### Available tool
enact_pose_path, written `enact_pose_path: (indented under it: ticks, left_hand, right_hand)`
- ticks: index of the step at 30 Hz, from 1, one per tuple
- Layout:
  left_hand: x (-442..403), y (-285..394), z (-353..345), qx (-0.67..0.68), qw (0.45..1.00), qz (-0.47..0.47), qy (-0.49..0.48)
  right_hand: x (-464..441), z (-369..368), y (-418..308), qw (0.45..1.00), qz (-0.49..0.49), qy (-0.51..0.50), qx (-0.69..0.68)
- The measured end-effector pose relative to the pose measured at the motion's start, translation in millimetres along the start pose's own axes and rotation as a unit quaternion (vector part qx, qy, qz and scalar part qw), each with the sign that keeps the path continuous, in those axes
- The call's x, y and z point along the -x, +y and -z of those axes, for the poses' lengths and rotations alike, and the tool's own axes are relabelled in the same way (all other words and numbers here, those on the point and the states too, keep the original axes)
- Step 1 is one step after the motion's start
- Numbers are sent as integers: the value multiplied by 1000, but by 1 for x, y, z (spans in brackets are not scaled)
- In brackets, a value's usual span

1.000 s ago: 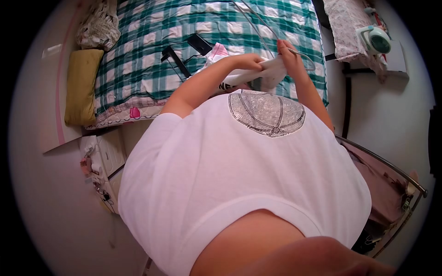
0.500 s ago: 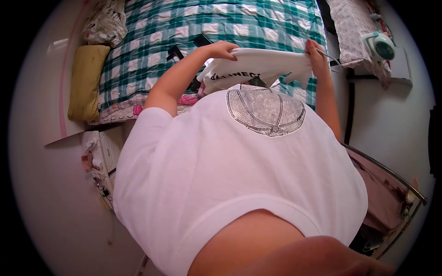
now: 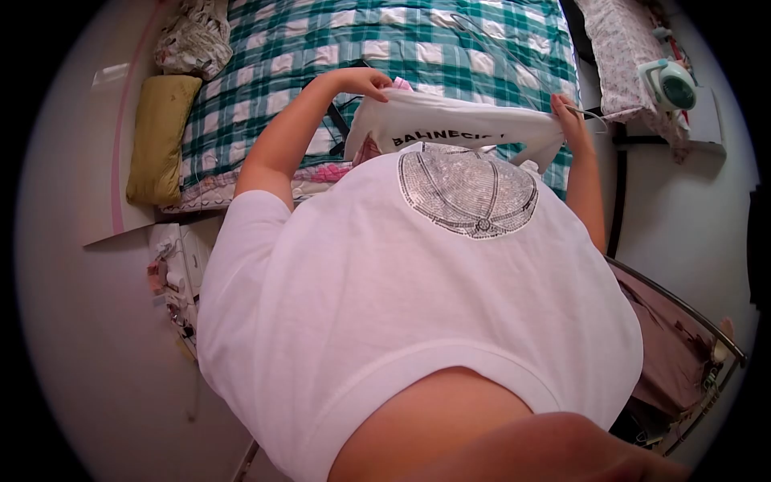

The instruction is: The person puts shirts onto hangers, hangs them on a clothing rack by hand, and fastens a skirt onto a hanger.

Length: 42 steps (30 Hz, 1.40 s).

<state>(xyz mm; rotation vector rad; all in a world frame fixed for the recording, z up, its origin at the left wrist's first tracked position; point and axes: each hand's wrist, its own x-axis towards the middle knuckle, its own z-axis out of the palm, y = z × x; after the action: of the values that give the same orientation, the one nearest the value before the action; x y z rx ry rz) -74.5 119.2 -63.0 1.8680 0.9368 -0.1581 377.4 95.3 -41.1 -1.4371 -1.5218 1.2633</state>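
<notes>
A white T-shirt (image 3: pixel 450 116) with black lettering is stretched between my two hands above the bed, its lower part hidden behind my chest. My left hand (image 3: pixel 361 82) is closed on the shirt's upper left corner. At the other end, my right hand (image 3: pixel 569 120) pinches the shirt's right edge. A thin, pale wire hanger (image 3: pixel 499 50) extends from the right hand over the bed, with a curved end sticking out to the right; it appears to be held along with the cloth.
A green and white checked quilt (image 3: pixel 321 56) covers the bed. On its left lie an olive pillow (image 3: pixel 163 140) and a crumpled pale bundle (image 3: pixel 194 40). To the right are a small mint fan (image 3: pixel 673 86), a patterned cloth (image 3: pixel 614 56) and a metal rail (image 3: pixel 683 301) with hanging clothes.
My left hand has moved left and my right hand right, so the T-shirt is spread wider and more lettering shows. More of the hanger has come into sight over the quilt.
</notes>
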Motion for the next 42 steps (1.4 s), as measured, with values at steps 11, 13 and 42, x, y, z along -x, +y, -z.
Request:
enact_pose_path:
  ticks: [11,13,42]
  left_hand:
    - [-3,39,2,110,973,-117,168]
    - [-6,57,11,-90,975,-141,146]
    - [-3,92,1,139,983,-113,30]
  right_hand:
    - [9,6,37,996,-59,-63,19]
    - [10,6,23,997,-43,-51,48]
    - [-22,-16,-1,994,-54,-91,36]
